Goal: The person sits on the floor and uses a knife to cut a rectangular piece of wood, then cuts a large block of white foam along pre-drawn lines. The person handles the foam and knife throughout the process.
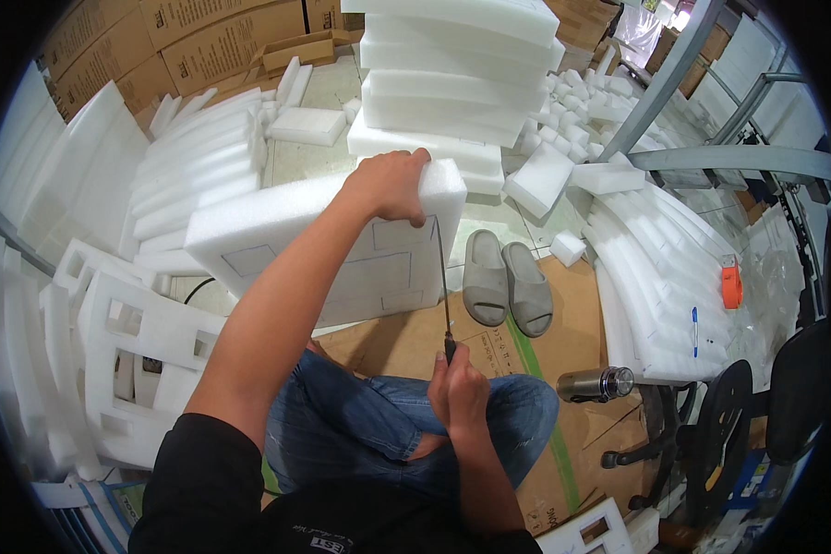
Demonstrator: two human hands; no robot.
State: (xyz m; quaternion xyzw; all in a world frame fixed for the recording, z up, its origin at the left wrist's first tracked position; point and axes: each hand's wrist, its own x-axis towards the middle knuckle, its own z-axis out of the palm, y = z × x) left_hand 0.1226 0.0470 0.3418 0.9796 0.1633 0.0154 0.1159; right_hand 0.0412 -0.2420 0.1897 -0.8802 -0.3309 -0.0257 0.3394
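A thick white foam block stands on its edge before me, with blue rectangles drawn on its near face. My left hand grips its top near the right end, thumb on the marked face and fingers over the far edge. In my right hand, above my crossed legs, is the black handle of a long, thin-bladed cutting tool. Its blade slants up to the upper right of the marked face, close under my left thumb. I cannot tell whether the tip is in the foam.
Foam slabs are stacked behind the block. Cut-out foam frames lean at left. Grey slides, a steel flask and a foam pile with an orange tape roll and pen are at right. Cardboard covers the floor.
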